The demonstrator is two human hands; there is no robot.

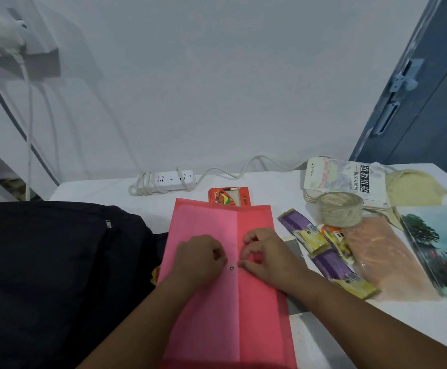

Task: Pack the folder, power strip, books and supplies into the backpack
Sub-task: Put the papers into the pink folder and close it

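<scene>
A pink-red snap folder (217,310) lies flat on the white table (89,190) in front of me. My left hand (198,258) and my right hand (263,255) rest on it with curled fingers, pinching its flap on either side of the metal snap (232,268). The black backpack (52,275) lies at the left, zipper shut as far as I see. A white power strip (173,179) with coiled cord sits at the table's back. Two books (347,182) (440,243) lie at the right.
A roll of clear tape (340,209), purple-yellow packets (300,230), an orange crayon box (229,196), a peach plastic pouch (384,257) and a cream cloth (414,186) crowd the right half. A blue door (416,102) stands behind. Cables hang down the wall at left.
</scene>
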